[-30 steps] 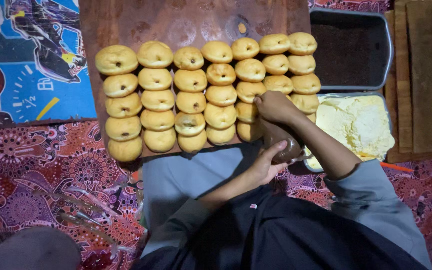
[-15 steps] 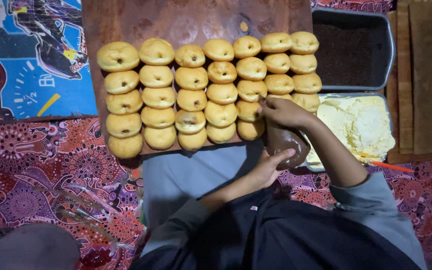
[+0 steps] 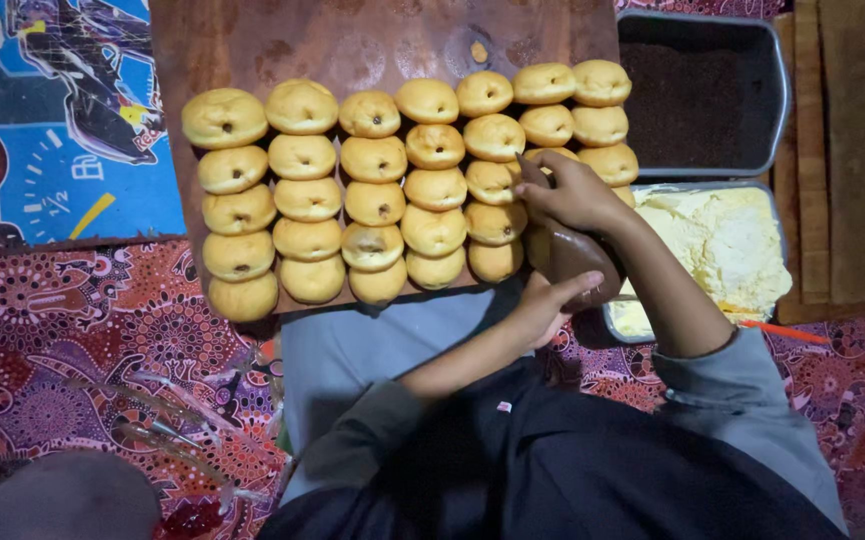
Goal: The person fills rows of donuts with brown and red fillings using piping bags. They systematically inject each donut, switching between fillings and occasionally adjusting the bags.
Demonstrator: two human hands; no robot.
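Several rows of round golden buns point(image 3: 372, 200) lie on a wooden board point(image 3: 252, 45). My right hand point(image 3: 574, 190) grips the upper end of a brown, dark-filled piping bag point(image 3: 580, 258) and presses its tip against a bun point(image 3: 494, 182) in the right-hand part of the board. My left hand point(image 3: 542, 305) cups the bag's lower, bulging end from below. Many buns show a small dark hole on top. The bag's tip is hidden under my right fingers.
A metal tray of dark crumbs point(image 3: 702, 90) stands at the back right. In front of it sits a tray of pale yellow cream point(image 3: 722, 240). An orange stick point(image 3: 782, 330) lies by it. Wooden planks point(image 3: 862, 150) are at far right, a blue printed mat point(image 3: 52, 150) at left.
My right hand and the bag's tip have moved away from me, from the nearest buns to one farther up the column. My left hand followed, still under the bag.
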